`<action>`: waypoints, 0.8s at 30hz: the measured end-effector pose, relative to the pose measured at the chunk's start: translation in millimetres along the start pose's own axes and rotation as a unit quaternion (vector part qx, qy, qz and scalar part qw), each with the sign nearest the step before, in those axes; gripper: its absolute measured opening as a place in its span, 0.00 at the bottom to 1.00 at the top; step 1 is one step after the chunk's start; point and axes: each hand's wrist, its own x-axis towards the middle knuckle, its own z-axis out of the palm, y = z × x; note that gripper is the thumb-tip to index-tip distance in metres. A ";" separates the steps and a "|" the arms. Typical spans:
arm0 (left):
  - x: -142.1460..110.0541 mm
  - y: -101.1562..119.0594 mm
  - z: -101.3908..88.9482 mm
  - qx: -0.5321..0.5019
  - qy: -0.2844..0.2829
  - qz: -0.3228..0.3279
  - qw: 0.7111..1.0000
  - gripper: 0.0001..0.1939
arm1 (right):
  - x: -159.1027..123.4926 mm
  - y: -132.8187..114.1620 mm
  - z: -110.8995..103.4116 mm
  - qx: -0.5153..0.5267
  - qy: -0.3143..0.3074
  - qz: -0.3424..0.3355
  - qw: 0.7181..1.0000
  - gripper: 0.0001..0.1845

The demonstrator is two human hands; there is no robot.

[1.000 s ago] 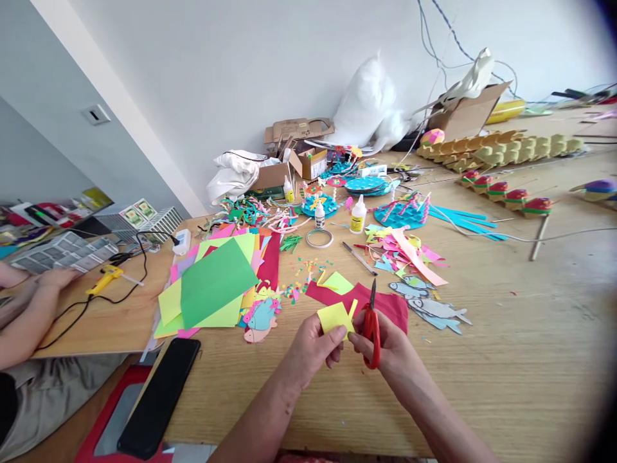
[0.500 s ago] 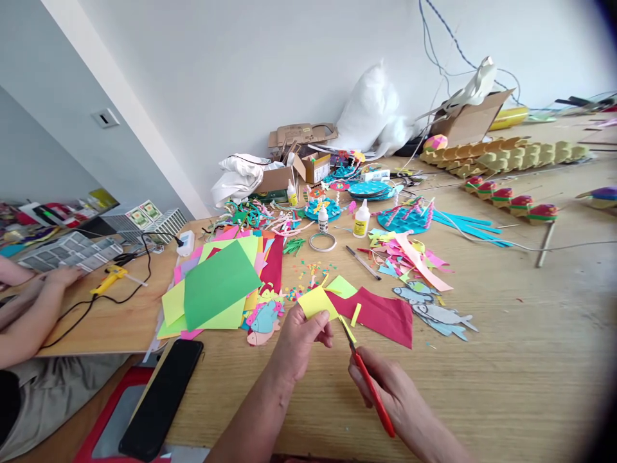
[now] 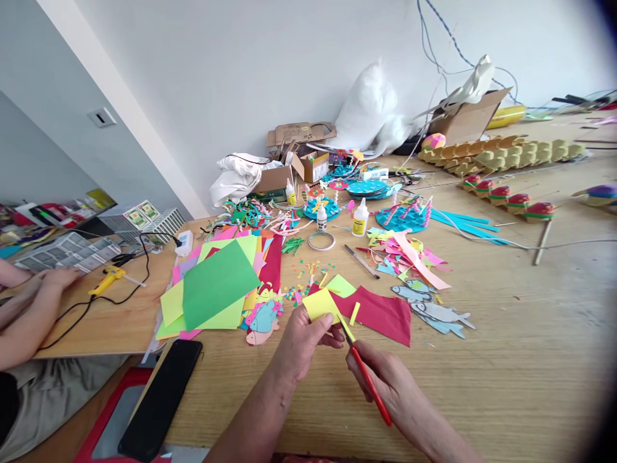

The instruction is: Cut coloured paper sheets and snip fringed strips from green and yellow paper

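Between the thumb and fingers of my left hand is a small piece of yellow paper. My right hand is closed round the red handles of a pair of scissors, whose blades lie at the right edge of the yellow paper. A narrow yellow strip hangs along the blades. Just beyond, a dark red sheet lies on the table with a short yellow strip on it. A light green paper piece lies beside it.
Stacked coloured paper and paper fish lie left; grey-blue paper fish lie right. Glue bottles, a tape roll and a pen stand or lie farther back. A phone is near left, beyond it another person's arms.
The scissor blades have moved slightly in at the edge of the yellow paper, and my left hand has shifted a little to the right. The view has moved slightly.
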 end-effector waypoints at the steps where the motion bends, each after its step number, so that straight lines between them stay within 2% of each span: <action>1: 0.2 -0.2 0.4 0.000 -0.001 0.000 1.000 0.11 | 0.0 0.1 -0.2 0.003 -0.002 0.000 1.000 0.16; 9: 0.6 -1.8 2.0 0.003 0.000 -0.012 1.000 0.12 | 1.1 1.8 0.5 0.018 0.005 -0.004 1.000 0.16; 24: 1.6 -4.9 0.0 -0.003 0.001 -0.015 1.000 0.12 | 1.5 5.9 2.6 -0.001 0.021 0.000 1.000 0.21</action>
